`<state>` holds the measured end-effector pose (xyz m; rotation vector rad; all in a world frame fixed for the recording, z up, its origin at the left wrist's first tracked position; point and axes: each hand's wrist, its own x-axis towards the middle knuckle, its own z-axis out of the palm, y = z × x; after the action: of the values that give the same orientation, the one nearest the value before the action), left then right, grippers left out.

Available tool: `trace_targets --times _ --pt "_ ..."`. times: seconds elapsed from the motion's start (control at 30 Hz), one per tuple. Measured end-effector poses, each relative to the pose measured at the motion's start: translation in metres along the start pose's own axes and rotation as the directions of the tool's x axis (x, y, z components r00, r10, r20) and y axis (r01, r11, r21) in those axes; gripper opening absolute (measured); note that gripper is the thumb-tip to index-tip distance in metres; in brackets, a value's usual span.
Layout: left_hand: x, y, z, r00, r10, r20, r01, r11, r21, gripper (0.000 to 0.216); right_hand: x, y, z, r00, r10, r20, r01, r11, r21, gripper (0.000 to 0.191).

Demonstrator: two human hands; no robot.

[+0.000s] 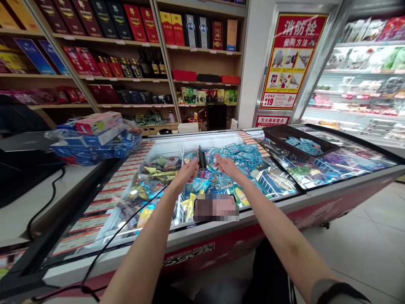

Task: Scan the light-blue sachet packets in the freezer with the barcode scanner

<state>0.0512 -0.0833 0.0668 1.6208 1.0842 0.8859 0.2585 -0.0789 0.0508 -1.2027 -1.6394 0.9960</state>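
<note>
- Biggest thing first: the chest freezer [190,236]. Everything's happening around its glass top, and I'd say the job's underway but not finished, since both hands are busy over the middle.
- Next up, the blue packets [245,154]. There's a big messy spread from the freezer's middle toward its right half. Glare makes it hard to say which ones sit on the glass and which are under it. Anyway, loads are loose, so my guess is plenty's left.
- Dark tray [275,133], sitting on the freezer's right section, with a smaller heap of similar packets [305,145] in it. If that's the finished pile (just a guess), then only a part is done.
- Right hand [229,164]: over the freezer's middle, fingers drawn in narrow with the tips near the packets. Can't tell if it's pinching one.
- Left hand [190,169]: also mid-freezer, fingers curled in, right beside a dark upright thing [203,158]. Can't tell whether it's actually holding that.
- Smallest, a single packet: flat, small, light blue with white and dark print, kinda shiny. They lie at all angles, overlapping, no neat rows on the freezer. Lettering's too tiny to read.
</note>
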Motion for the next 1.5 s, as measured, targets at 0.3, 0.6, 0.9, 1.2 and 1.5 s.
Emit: trace_targets --times 0.3,0.6,0.9,1.2,1.5 --pt "-0.067 0.058 0.008 0.924 0.036 0.380 0.127 0.910 -0.395 0.074 -0.067 -0.080 -0.014 0.781 -0.134 0.610 -0.255 0.823 0.508 0.084" --pt "-0.065 -0.013 0.024 0.992 -0.081 -0.094 0.092 0.988 0.122 0.065 -0.054 -0.015 -0.004 0.792 0.110 0.601 -0.446 0.777 0.445 0.078" --pt "-0.078 -0.068 0.029 0.977 0.085 -0.194 0.076 0.714 0.696 0.063 -0.071 -0.001 -0.013 0.865 0.168 0.472 -0.421 0.755 0.502 0.079" --pt "-0.074 -0.055 0.030 0.943 0.195 -0.271 0.063 0.691 0.720 0.062 -0.092 0.014 -0.031 0.979 0.194 -0.070 -0.168 0.947 0.273 0.084" --pt "-0.050 -0.051 0.036 0.953 0.287 -0.097 -0.119 0.650 0.751 0.052 -0.136 0.081 -0.060 0.918 -0.085 -0.388 -0.278 0.560 -0.781 0.082"
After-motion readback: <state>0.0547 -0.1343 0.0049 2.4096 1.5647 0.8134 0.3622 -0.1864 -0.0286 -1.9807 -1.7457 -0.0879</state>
